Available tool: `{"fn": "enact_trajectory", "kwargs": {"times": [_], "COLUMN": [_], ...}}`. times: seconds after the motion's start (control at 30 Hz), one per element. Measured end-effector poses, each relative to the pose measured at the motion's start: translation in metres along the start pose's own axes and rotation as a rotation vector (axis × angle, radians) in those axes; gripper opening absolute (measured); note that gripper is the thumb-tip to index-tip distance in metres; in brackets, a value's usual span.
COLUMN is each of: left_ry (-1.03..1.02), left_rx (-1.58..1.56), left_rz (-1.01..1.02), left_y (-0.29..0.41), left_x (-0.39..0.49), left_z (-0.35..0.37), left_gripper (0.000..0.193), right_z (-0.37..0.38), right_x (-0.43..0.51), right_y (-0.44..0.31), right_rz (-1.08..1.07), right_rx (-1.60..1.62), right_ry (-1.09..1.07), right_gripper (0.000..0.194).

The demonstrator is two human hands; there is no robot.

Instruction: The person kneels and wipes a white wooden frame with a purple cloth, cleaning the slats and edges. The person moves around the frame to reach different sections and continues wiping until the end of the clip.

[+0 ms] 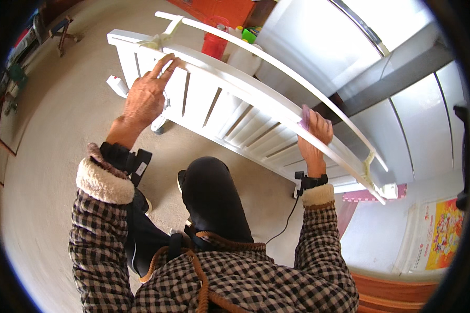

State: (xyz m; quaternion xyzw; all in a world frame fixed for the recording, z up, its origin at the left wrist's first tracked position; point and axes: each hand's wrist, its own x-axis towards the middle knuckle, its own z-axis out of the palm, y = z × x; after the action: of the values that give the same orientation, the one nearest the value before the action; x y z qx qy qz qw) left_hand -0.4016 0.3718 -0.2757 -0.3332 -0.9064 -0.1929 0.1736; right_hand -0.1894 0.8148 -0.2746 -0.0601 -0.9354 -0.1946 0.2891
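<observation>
A long white slatted panel [207, 99], apparently a radiator or heater, stands tilted across the view. White rails run along both sides of its top, on yellowed brackets. My left hand [145, 98] reaches to the front rail [239, 92] near its left end; the index and middle fingertips touch it, and the thumb is hidden. Farther right, my right hand [317, 127] is bent over the panel's top edge between the rails, with a bit of purple cloth or sponge [306, 117] under the fingers. Its fingertips and the cloth's full shape are partly hidden.
Behind the panel stand a red bucket [214, 45], a whitish plastic jug [243, 58] and a large white appliance [297, 35]. A black cord [286, 227] lies on the floor by my right arm. A small stool [64, 33] stands far left; a colourful printed sheet [446, 234] is at right.
</observation>
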Motion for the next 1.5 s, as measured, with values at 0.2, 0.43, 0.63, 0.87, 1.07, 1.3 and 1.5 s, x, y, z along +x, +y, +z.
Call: {"fn": "enact_trajectory", "kwargs": {"times": [0.2, 0.43, 0.63, 0.87, 1.07, 1.3, 1.5], "left_ry": [-0.038, 0.066, 0.073, 0.16, 0.255, 0.392, 0.141], "left_rx": [0.139, -0.271, -0.474, -0.536, -0.404, -0.363, -0.349], "left_rz": [0.017, 0.132, 0.215, 0.262, 0.475, 0.497, 0.51], "left_y": [0.007, 0.054, 0.112, 0.128, 0.145, 0.14, 0.14], "left_x": [-0.005, -0.019, -0.03, -0.027, -0.029, -0.021, -0.028], "left_z": [-0.008, -0.042, -0.067, -0.078, -0.084, -0.077, -0.06], "left_gripper": [0.096, 0.033, 0.008, 0.014, 0.019, 0.023, 0.018], "right_z": [0.001, 0.011, 0.022, 0.035, 0.058, 0.063, 0.055], "right_x": [0.019, 0.069, 0.12, 0.173, 0.215, 0.225, 0.205], "right_y": [-0.031, -0.103, -0.166, -0.231, -0.276, -0.282, -0.255], "right_rz": [0.013, 0.05, -0.112, -0.185, -0.27, -0.279, -0.299], "right_rx": [-0.064, 0.019, 0.105, 0.119, 0.145, 0.225, 0.109], "right_ry": [0.03, -0.016, 0.181, 0.051, 0.119, -0.016, 0.054], "right_gripper": [0.054, 0.04, 0.038, 0.05, 0.051, 0.051, 0.058]}}
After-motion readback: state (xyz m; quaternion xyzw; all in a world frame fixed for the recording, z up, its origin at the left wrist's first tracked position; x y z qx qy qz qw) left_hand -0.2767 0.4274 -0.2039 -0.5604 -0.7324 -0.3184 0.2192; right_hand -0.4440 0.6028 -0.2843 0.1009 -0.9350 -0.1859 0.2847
